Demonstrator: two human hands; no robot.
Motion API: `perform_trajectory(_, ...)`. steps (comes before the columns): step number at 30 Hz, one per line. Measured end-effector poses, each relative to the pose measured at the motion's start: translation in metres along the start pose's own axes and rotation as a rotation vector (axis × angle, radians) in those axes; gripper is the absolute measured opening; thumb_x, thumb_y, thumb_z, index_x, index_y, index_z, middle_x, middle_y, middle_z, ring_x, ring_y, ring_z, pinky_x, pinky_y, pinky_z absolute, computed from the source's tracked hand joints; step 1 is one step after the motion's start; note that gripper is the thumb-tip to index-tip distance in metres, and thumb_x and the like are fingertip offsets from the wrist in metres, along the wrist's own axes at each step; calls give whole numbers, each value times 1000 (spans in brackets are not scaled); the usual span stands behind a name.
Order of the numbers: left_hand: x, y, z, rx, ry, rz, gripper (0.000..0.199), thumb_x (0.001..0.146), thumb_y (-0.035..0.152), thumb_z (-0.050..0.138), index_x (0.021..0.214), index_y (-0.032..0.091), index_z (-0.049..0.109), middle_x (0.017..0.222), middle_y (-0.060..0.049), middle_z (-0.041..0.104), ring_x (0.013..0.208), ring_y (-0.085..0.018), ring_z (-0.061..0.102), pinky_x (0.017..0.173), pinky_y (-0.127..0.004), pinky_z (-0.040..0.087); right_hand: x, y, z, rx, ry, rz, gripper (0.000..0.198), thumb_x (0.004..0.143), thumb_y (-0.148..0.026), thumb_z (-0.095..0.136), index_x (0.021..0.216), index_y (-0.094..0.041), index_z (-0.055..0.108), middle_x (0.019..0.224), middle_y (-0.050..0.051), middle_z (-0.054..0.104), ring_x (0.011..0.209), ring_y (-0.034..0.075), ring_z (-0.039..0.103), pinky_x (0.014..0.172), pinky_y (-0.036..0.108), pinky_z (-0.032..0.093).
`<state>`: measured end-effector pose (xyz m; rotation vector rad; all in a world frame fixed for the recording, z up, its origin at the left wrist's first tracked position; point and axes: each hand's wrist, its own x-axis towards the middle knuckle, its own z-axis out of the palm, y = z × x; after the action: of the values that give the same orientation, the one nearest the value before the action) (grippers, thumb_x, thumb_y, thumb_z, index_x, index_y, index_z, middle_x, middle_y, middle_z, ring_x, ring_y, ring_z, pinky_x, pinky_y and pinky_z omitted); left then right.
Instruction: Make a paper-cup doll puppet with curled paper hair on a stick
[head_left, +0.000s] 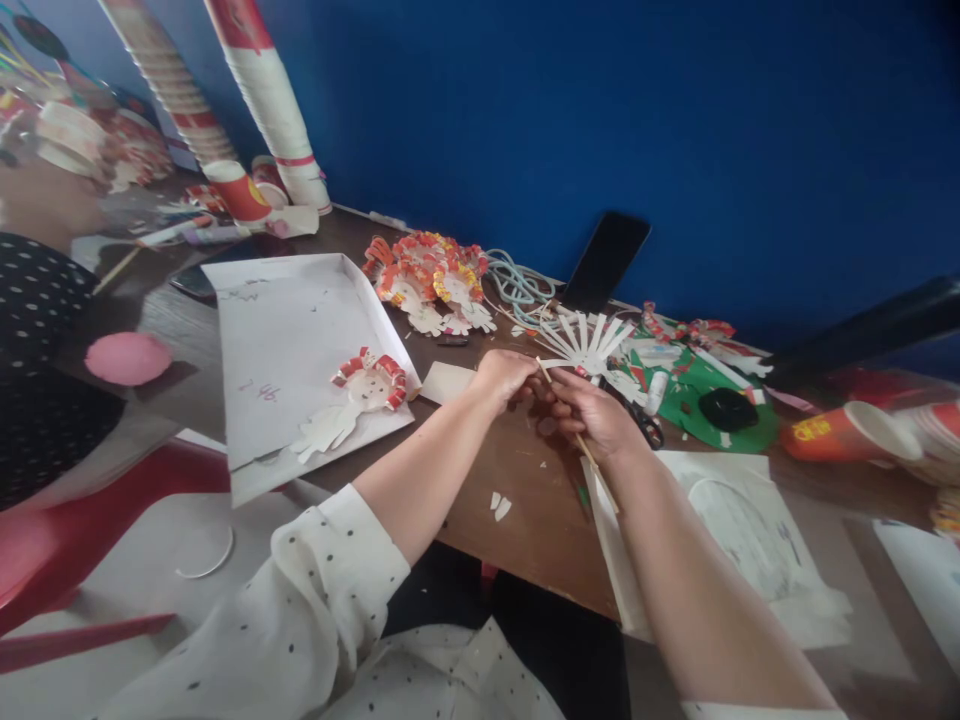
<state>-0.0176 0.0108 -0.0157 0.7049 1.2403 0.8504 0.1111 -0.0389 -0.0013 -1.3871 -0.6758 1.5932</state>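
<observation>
My right hand [592, 410] is closed round a thin wooden stick [606, 482], which slants down across the palm. My left hand [514, 378] is closed, its curled fingers meeting the stick's upper end; whatever they pinch is hidden. Just beyond my fingers, a paper piece cut into white strips [592, 340] fans out, one strip reaching toward my fingertips. Scissors [651, 428] lie partly hidden beside my right wrist. A finished-looking paper figure [371, 385] with red curls and a drawn face rests on the white box lid [277, 350] to the left.
Several red-curled paper figures [435, 275] are heaped at the back, near pale blue cord [521, 285] and a phone [607, 260] against the wall. Green sheet [690, 400] and paper cups [840, 432] are at right. Another person's dotted sleeve [45, 370] and a pink ball-like thing [127, 358] are left.
</observation>
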Motion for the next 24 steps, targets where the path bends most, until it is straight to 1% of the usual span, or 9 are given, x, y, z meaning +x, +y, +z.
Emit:
perform_trajectory(3,-1,1,0,61,-34,57,12,79,10,62,70,12,69,55,-1,60,43,-6,47,45,-18,34,-1,1,-1,0,17,-9,55,68,-10,66,122,-17,59,67,-1,57,46,5,43,33,11,20)
perform_trajectory(9,0,0,-2,48,-58,43,10,81,10,63,74,11,71,57,-1,61,43,-6,49,47,-18,36,-2,2,-5,-15,4,-21,55,71,-11,64,125,-18,58,67,-1,59,45,4,43,33,10,22)
perform_trajectory(14,-1,1,-3,62,-67,47,8,81,15,65,78,11,71,56,0,60,38,-5,45,42,-19,31,-5,0,-4,-38,8,-17,60,71,-12,65,130,-19,56,66,-2,59,45,4,43,34,10,21)
perform_trajectory(17,-2,1,-4,65,-62,59,8,81,17,67,77,11,72,56,0,60,39,-5,45,42,-19,31,-7,-2,-3,-49,9,-13,65,70,-12,65,134,-17,54,65,-2,58,44,4,42,35,10,21)
perform_trajectory(19,-3,2,-4,74,-63,62,8,81,17,68,79,12,73,57,-1,61,40,-5,46,43,-19,31,-7,-2,-4,-48,4,-15,65,70,-13,65,134,-17,53,64,-2,58,44,4,42,35,10,21)
perform_trajectory(24,-4,3,-5,104,-112,42,11,81,16,67,89,12,74,60,-1,64,42,-5,48,45,-18,33,-5,0,-8,-40,1,-24,60,72,-13,65,132,-19,56,65,-2,56,44,4,41,34,10,20)
